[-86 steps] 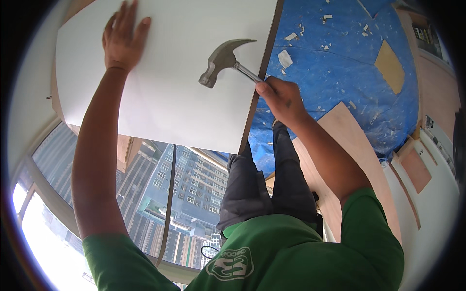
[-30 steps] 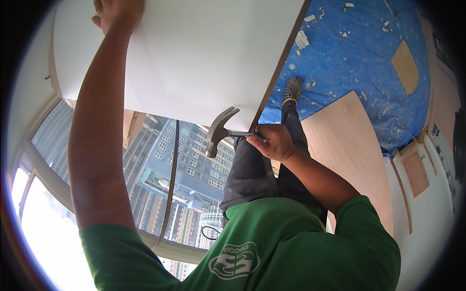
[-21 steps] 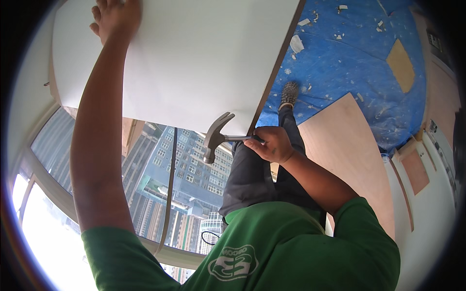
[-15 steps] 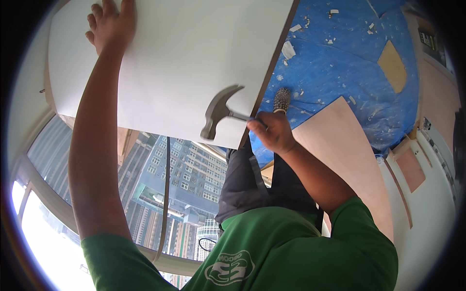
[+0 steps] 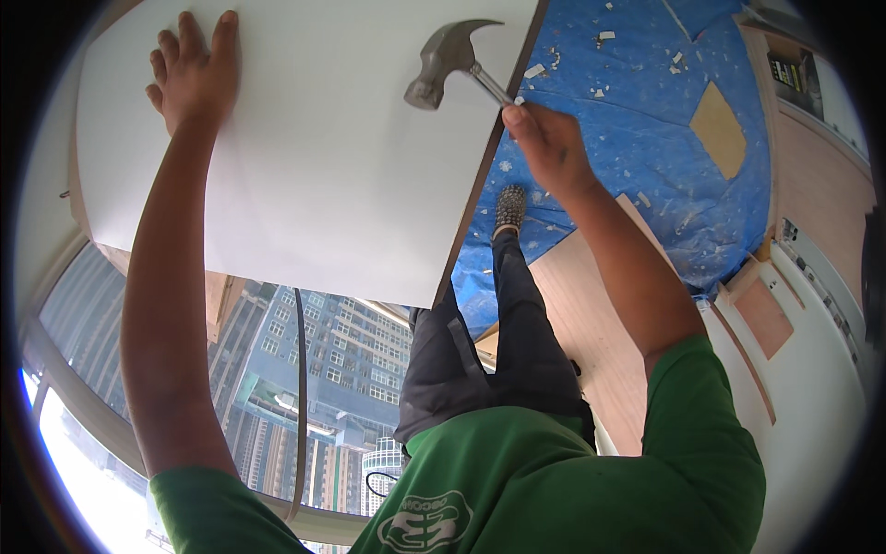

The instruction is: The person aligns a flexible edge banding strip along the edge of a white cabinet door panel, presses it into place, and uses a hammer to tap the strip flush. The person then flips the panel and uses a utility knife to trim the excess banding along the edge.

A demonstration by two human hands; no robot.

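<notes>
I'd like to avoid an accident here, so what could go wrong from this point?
The hammer in the right hand hangs over the white panel, so a slip might dent its surface. The left hand, spread on that same panel, could be struck by a stray swing. White scraps on the blue sheet, where a shoe stands, might make footing unsure.

Blue sheet (image 5: 637, 138) at right bearing white scraps (image 5: 534, 71), tan board (image 5: 718, 131); tall buildings (image 5: 337, 346) beyond window (image 5: 302, 397).
</notes>
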